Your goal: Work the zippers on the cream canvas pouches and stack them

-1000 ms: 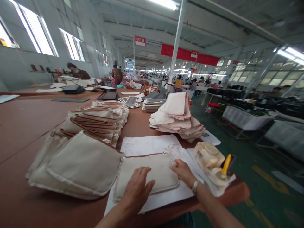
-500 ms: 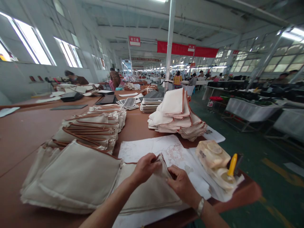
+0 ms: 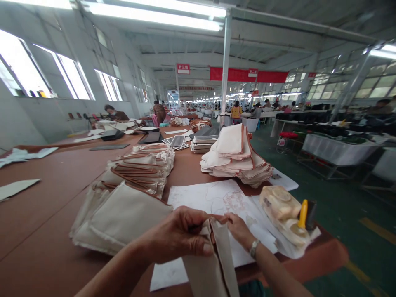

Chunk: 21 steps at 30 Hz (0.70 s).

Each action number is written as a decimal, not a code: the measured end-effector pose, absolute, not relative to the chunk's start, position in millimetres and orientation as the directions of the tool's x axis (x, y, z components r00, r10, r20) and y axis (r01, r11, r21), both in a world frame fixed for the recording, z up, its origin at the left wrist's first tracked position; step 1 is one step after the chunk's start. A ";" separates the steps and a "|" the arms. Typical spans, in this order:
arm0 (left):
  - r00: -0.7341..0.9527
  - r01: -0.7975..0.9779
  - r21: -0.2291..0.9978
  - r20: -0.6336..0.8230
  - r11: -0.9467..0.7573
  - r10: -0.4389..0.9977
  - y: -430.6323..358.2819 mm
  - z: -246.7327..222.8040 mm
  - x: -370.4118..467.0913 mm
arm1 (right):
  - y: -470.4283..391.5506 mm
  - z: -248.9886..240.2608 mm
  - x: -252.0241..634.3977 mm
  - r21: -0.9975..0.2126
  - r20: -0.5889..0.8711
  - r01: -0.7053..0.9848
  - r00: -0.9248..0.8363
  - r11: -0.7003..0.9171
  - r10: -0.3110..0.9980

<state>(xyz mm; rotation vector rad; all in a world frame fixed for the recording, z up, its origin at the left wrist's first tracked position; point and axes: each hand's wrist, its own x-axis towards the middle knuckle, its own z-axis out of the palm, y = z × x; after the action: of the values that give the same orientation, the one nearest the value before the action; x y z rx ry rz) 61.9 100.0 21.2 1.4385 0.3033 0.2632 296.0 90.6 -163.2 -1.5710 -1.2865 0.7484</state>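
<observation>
A pale fabric piece (image 3: pixel 202 272) with a brown-lined opening along its edge hangs upright near the front of the table. My left hand (image 3: pixel 182 233) grips its top edge, thumb in front and fingers behind. At the piece's upper right corner, my right hand (image 3: pixel 239 231) pinches the edge; a watch is on that wrist. Left of my hands lies a stack of similar pale pieces (image 3: pixel 130 214) with brown trim, fanned out toward the back. White paper sheets (image 3: pixel 201 196) lie behind and beneath the hands.
Another pile of pale pieces (image 3: pixel 230 142) stands behind the paper. To the right, a cut plastic jug (image 3: pixel 280 202) sits near the table edge beside a yellow-handled brush (image 3: pixel 303 214). Dark panels (image 3: pixel 177 141) lie farther back. People work in the distance.
The fabric piece has come up off the table and now hangs from my hands. My left hand is nearer and larger in view. The camera view has shifted left and upward.
</observation>
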 end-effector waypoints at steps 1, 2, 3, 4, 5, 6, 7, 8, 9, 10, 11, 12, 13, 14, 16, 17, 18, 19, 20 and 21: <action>0.933 0.007 0.992 -0.051 0.126 0.356 91.7 17.7 56.5 | 82.8 -151.7 291.0 -0.929 0.115 0.371 0.263 0.010 0.958; 0.930 0.011 0.990 -0.063 0.143 0.362 84.1 12.3 51.4 | 73.1 -139.5 285.1 -0.934 0.131 0.355 0.264 0.030 0.956; 0.925 0.018 0.987 -0.077 0.159 0.373 77.0 6.2 46.6 | 61.4 -126.5 278.3 -0.940 0.145 0.337 0.259 0.051 0.955; 0.919 0.034 0.986 -0.095 0.165 0.383 70.1 0.7 42.0 | 47.9 -112.8 270.9 -0.946 0.163 0.314 0.247 0.081 0.955; 0.914 0.056 0.987 -0.113 0.153 0.391 63.3 -3.2 37.6 | 33.2 -98.5 263.2 -0.949 0.186 0.292 0.227 0.115 0.956; 0.910 0.081 0.989 -0.124 0.125 0.396 56.5 -4.7 33.6 | 17.8 -83.9 255.7 -0.948 0.216 0.275 0.193 0.159 0.957; 0.907 0.107 0.991 -0.132 0.085 0.399 49.7 -3.6 29.9 | 2.5 -69.3 248.7 -0.935 0.281 0.270 0.165 0.231 0.945; 0.908 0.131 0.990 -0.138 0.045 0.395 43.3 -0.1 26.5 | -11.9 -55.5 242.5 -0.904 0.350 0.304 0.124 0.300 0.928; 0.912 0.149 0.989 -0.141 0.007 0.385 37.3 5.3 23.5 | -24.8 -43.1 237.0 -0.863 0.411 0.348 0.063 0.366 0.910; 0.917 0.159 0.987 -0.135 -0.033 0.375 32.0 11.9 20.6 | -35.7 -32.6 232.4 -0.831 0.442 0.372 -0.009 0.413 0.897; 0.922 0.158 0.985 -0.121 -0.072 0.368 27.5 18.6 17.9 | -44.2 -24.6 228.5 -0.813 0.441 0.383 -0.086 0.438 0.893; 0.926 0.154 0.981 -0.104 -0.114 0.363 23.9 24.6 15.3 | -50.5 -19.3 225.1 -0.814 0.415 0.377 -0.156 0.442 0.896; 0.928 0.153 0.977 -0.089 -0.151 0.362 21.4 29.3 12.8 | -54.7 -16.5 222.0 -0.830 0.373 0.362 -0.208 0.425 0.904; 0.927 0.160 0.971 -0.084 -0.180 0.366 19.8 32.1 10.2 | -57.1 -16.0 219.1 -0.849 0.327 0.350 -0.241 0.396 0.914; 0.913 0.190 0.962 -0.098 -0.199 0.396 18.9 31.8 5.0 | -59.1 -20.1 213.6 -0.876 0.265 0.342 -0.250 0.341 0.931; 0.902 0.204 0.961 -0.110 -0.188 0.417 19.1 29.4 2.3 | -59.4 -23.4 211.0 -0.884 0.246 0.340 -0.241 0.320 0.939; 0.891 0.214 0.962 -0.121 -0.170 0.438 19.5 26.2 -0.3 | -59.8 -26.8 208.7 -0.892 0.231 0.339 -0.228 0.300 0.946; 0.880 0.219 0.965 -0.131 -0.146 0.456 19.8 22.8 -2.8 | -60.5 -29.9 206.5 -0.897 0.225 0.337 -0.213 0.287 0.951; 0.875 0.223 0.967 -0.143 -0.121 0.463 19.8 19.7 -5.0 | -61.3 -32.4 204.6 -0.898 0.222 0.338 -0.206 0.283 0.953; 0.872 0.229 0.969 -0.162 -0.094 0.462 19.6 17.1 -6.7 | -62.3 -34.2 203.0 -0.894 0.231 0.340 -0.208 0.292 0.950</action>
<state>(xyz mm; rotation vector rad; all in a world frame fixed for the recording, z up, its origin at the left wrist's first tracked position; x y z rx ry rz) -6.7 19.6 17.1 1.6804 0.5389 0.2109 203.0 -62.3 -34.2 -1.1792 -1.7215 0.9157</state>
